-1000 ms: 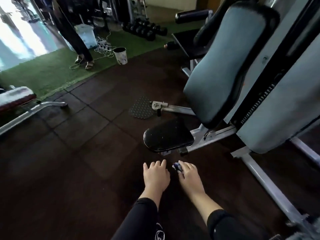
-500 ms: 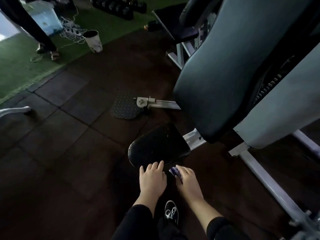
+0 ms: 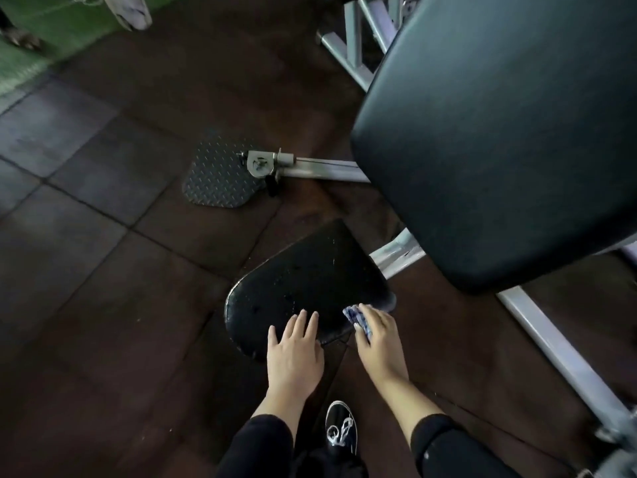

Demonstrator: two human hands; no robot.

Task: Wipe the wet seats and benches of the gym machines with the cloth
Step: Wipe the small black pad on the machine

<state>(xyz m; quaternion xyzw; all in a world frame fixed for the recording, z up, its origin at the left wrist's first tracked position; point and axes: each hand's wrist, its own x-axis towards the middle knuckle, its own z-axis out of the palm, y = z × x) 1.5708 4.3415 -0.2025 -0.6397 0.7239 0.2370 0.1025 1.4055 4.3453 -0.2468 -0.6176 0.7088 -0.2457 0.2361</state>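
Note:
A small black padded seat (image 3: 303, 281) of a gym machine sits low in front of me, its surface speckled with water drops. My left hand (image 3: 294, 357) hovers over the seat's near edge with fingers straight. My right hand (image 3: 379, 343) grips a folded blue-and-white cloth (image 3: 356, 320) at the seat's near right corner. The machine's large dark backrest pad (image 3: 499, 139) rises to the right above the seat.
A grey metal frame rail (image 3: 558, 353) runs along the floor on the right. A diamond-plate footplate (image 3: 217, 175) lies on the dark rubber tiles beyond the seat. Green turf (image 3: 38, 39) and a white bucket (image 3: 129, 10) are at the far left. My black shoe (image 3: 341, 427) is below.
I have stepped closer and tilted my view down. Both hands have moved forward from in front of the seat to its near edge, the right one still holding the cloth.

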